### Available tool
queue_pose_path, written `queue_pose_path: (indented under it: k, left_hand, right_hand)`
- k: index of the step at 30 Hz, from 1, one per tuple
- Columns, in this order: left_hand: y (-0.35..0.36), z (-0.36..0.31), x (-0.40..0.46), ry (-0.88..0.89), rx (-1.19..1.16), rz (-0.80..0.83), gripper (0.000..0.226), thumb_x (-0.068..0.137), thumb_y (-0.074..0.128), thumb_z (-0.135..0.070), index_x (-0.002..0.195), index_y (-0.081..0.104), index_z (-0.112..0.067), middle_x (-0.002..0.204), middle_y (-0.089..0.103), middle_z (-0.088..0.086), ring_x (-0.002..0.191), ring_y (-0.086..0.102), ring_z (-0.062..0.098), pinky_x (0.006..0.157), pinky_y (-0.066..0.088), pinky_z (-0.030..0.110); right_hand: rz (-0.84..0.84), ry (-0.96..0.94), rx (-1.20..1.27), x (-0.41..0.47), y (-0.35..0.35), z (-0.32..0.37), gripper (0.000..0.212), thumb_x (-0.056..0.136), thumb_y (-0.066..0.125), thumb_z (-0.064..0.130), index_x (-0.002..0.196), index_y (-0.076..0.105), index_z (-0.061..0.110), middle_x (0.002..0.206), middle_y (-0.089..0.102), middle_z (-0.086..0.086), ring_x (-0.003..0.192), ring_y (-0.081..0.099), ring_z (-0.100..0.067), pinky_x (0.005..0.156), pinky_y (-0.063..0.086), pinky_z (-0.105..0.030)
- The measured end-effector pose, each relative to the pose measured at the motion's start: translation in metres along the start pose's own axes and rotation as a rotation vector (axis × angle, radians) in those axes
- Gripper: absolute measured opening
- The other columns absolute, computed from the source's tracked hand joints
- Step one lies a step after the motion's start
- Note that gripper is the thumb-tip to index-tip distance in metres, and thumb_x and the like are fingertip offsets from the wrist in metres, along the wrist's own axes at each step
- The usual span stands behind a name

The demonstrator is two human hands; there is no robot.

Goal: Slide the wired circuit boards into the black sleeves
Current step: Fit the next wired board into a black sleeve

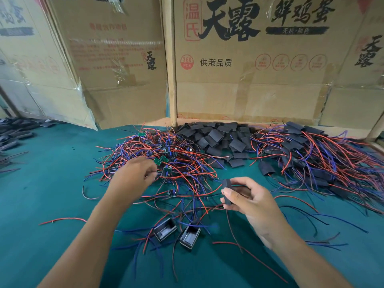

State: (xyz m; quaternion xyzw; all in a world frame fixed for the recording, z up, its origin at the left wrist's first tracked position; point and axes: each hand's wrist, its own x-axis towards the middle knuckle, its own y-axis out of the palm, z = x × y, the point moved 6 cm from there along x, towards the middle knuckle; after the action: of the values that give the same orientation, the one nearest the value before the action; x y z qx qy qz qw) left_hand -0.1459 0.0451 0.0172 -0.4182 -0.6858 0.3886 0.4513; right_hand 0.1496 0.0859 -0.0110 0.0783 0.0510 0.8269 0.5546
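Right hand [252, 201] pinching black sleeve [227, 192], left hand [135, 176] in wired boards [164, 161]

Soft, even light fills the scene, bright enough to show every colour, with no single lamp traceable. Shadows are faint: only thin, diffuse ones lie under the tangled red and blue wires [164, 163] on the teal felt tabletop [52, 183]. Strips of clear packing tape [116, 69] on the tall brown cardboard boxes [249, 84] at the far side catch pale glare. The wide lens bends the box edges outward toward the left and right borders. The far left corner is hazy and soft, and the near forearms are slightly smeared; the centre is sharper.
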Motion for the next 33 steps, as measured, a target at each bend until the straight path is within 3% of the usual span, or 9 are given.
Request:
queue_pose_path:
  k: [2, 6, 12, 15, 21, 26, 33]
  left_hand:
    - [0.012, -0.015, 0.0, 0.01, 0.035, -0.041, 0.023, 0.098, 0.059, -0.037, 0.113, 0.064, -0.02, 0.11, 0.063, -0.003, 0.107, 0.057, 0.021, 0.091, 0.047, 0.04]
    - [0.025, -0.025, 0.003, -0.06, 0.25, -0.126, 0.046, 0.096, 0.049, -0.06, 0.117, 0.062, -0.021, 0.113, 0.064, 0.0, 0.111, 0.058, 0.024, 0.096, 0.042, 0.04]
    - [0.027, -0.033, 0.003, 0.029, 0.136, -0.196, 0.02, 0.093, 0.065, -0.04, 0.101, 0.067, -0.022, 0.096, 0.062, -0.003, 0.099, 0.059, 0.025, 0.089, 0.039, 0.04]
    - [0.024, -0.029, 0.004, 0.058, 0.108, -0.176, 0.017, 0.092, 0.067, -0.034, 0.104, 0.066, -0.022, 0.099, 0.062, -0.004, 0.103, 0.058, 0.024, 0.09, 0.038, 0.039]
    - [0.023, -0.017, 0.006, 0.057, 0.145, -0.079, 0.028, 0.094, 0.06, -0.05, 0.11, 0.065, -0.028, 0.117, 0.057, -0.006, 0.117, 0.049, 0.019, 0.1, 0.035, 0.038]
    - [0.019, -0.013, 0.001, 0.175, 0.176, 0.035, 0.037, 0.087, 0.062, -0.059, 0.116, 0.066, -0.035, 0.127, 0.053, -0.013, 0.123, 0.042, 0.015, 0.102, 0.027, 0.036]
    - [0.008, -0.01, 0.004, 0.221, 0.097, -0.002, 0.021, 0.086, 0.071, -0.048, 0.094, 0.062, -0.031, 0.097, 0.063, -0.014, 0.101, 0.053, 0.012, 0.086, 0.023, 0.031]
  right_hand:
    - [0.0, 0.0, -0.002, 0.001, 0.001, -0.003, 0.022, 0.084, 0.073, 0.01, 0.104, 0.066, 0.007, 0.088, 0.073, -0.01, 0.077, 0.071, -0.024, 0.067, 0.056, -0.027]
    - [0.015, -0.008, -0.008, 0.001, 0.003, -0.007, 0.019, 0.084, 0.074, 0.013, 0.101, 0.067, 0.01, 0.087, 0.073, -0.009, 0.077, 0.071, -0.024, 0.066, 0.056, -0.027]
    - [0.007, -0.031, 0.0, 0.003, -0.001, -0.005, 0.016, 0.086, 0.072, 0.012, 0.101, 0.066, 0.009, 0.085, 0.073, -0.009, 0.075, 0.07, -0.021, 0.065, 0.056, -0.027]
    - [-0.008, -0.037, 0.001, 0.005, -0.003, -0.004, 0.016, 0.087, 0.071, 0.011, 0.101, 0.066, 0.009, 0.085, 0.073, -0.009, 0.076, 0.071, -0.022, 0.065, 0.057, -0.027]
    - [-0.012, -0.02, 0.024, 0.008, -0.007, -0.006, 0.015, 0.086, 0.072, 0.013, 0.1, 0.067, 0.01, 0.084, 0.073, -0.009, 0.076, 0.07, -0.023, 0.066, 0.056, -0.028]
    - [-0.011, -0.02, 0.004, 0.007, -0.006, -0.006, 0.016, 0.086, 0.073, 0.016, 0.1, 0.067, 0.011, 0.088, 0.073, -0.011, 0.077, 0.071, -0.024, 0.066, 0.056, -0.027]
    - [-0.035, -0.062, -0.036, 0.009, -0.012, 0.004, 0.016, 0.086, 0.073, 0.017, 0.1, 0.067, 0.012, 0.086, 0.074, -0.009, 0.075, 0.071, -0.021, 0.064, 0.057, -0.025]
